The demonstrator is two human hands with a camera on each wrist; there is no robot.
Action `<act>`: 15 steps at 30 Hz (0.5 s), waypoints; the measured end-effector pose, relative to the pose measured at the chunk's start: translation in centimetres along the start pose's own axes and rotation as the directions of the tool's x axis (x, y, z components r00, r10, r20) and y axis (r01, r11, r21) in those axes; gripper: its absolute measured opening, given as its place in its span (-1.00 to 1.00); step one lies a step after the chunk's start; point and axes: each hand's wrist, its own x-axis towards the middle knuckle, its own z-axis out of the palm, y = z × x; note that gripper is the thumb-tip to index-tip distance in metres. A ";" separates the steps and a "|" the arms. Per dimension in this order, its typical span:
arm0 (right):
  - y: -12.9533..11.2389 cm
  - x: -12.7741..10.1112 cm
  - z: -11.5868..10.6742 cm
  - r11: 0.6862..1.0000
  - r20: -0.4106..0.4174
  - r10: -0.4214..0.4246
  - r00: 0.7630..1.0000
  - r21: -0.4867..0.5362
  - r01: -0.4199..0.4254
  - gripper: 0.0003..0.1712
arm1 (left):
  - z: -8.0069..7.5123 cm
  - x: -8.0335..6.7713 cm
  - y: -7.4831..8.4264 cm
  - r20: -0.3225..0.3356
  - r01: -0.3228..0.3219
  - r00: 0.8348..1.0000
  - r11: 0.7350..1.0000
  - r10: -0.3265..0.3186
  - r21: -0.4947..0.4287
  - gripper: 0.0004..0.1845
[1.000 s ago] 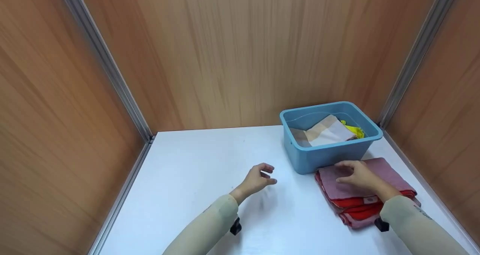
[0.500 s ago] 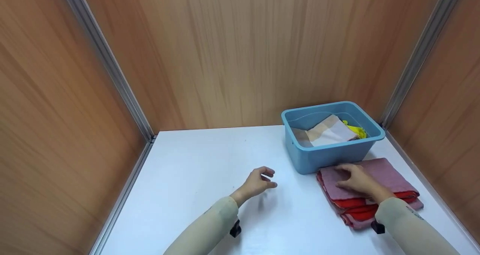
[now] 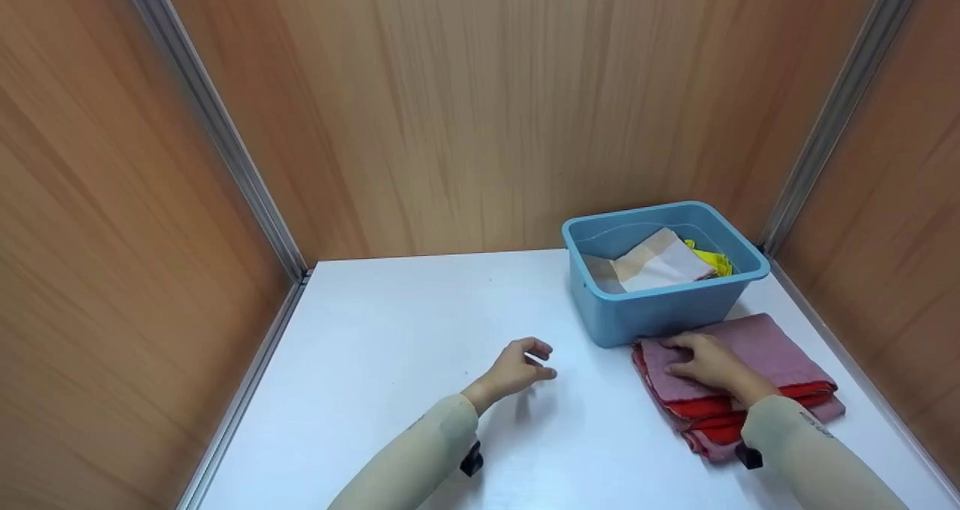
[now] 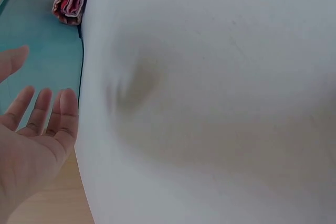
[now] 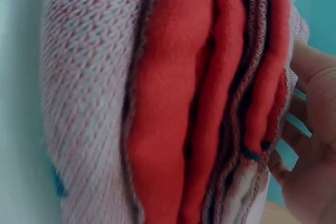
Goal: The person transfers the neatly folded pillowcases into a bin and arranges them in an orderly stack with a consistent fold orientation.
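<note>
A folded stack of pink and red knitted cloth point(image 3: 757, 349) lies on the table in front of the blue bin. My right hand point(image 3: 709, 361) is over the left part of its top, fingers bent loosely and fingertips at the pink layer. In the right wrist view the cloth's red folds point(image 5: 173, 103) show edge-on, with the spread fingers of the right hand point(image 5: 312, 129) beside them. My left hand point(image 3: 514, 371) hovers above the white table, thumb and fingers apart, holding nothing. Its relaxed fingers also show in the left wrist view, where the left hand point(image 4: 37, 140) is palm-up.
The blue bin point(image 3: 660, 319) stands at the back right, with a beige-and-white cloth point(image 3: 660, 262) and a yellow cloth point(image 3: 714, 261) inside. Wood-grain panels point(image 3: 465, 120) enclose the white table point(image 3: 390, 345) at the back and both sides.
The right hand has shifted slightly left and down over the folded cloth, its fingers coming nearer the top layer. The left hand has sunk slightly.
</note>
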 end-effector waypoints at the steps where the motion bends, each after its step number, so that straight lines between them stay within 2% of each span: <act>1: 0.0 0.1 0.1 1.000 -0.008 -0.014 1.000 -0.010 0.013 -0.43 | 0.1 0.0 0.0 0.002 0.000 1.000 1.000 0.000 0.000 -0.56; 4: 0.0 0.4 0.4 0.999 -0.049 -0.030 0.998 -0.027 0.029 -0.61 | 0.3 -0.1 0.1 0.004 0.005 1.000 1.000 -0.005 -0.001 -0.57; 8: -0.1 0.7 0.5 0.998 -0.090 -0.047 0.995 -0.033 0.044 -0.77 | 0.6 0.0 0.3 0.007 0.009 1.000 1.000 -0.009 -0.006 -0.57; 15: -1.1 0.7 1.0 0.999 -0.070 -0.042 0.997 -0.005 0.042 -0.81 | 1.5 0.1 0.4 0.032 0.004 0.999 1.000 -0.003 -0.016 -0.58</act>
